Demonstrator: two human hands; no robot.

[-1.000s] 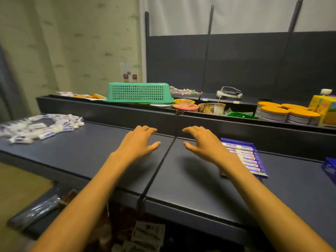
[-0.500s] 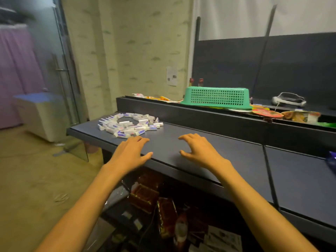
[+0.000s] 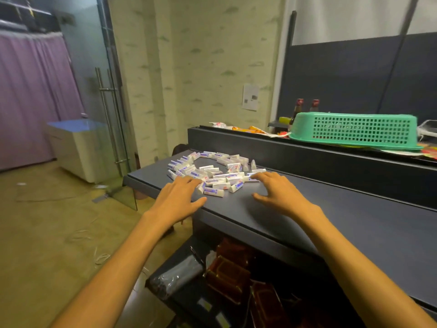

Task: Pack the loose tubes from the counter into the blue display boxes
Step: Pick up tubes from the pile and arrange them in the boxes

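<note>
Nearest, the left hand (image 3: 179,197) and the right hand (image 3: 276,192) are held apart with fingers spread and nothing gripped, fingertips at the near edge of the loose tubes (image 3: 210,172) heaped on the dark surface (image 3: 331,216). No blue display box is seen, so the packing is judged largely undone. Beyond are seen a green basket (image 3: 354,131), a papered wall and a glass door (image 3: 104,102).

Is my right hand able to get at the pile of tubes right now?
Probably yes: the right hand is open, its fingers at the edge of the pile of tubes, nothing between.
</note>
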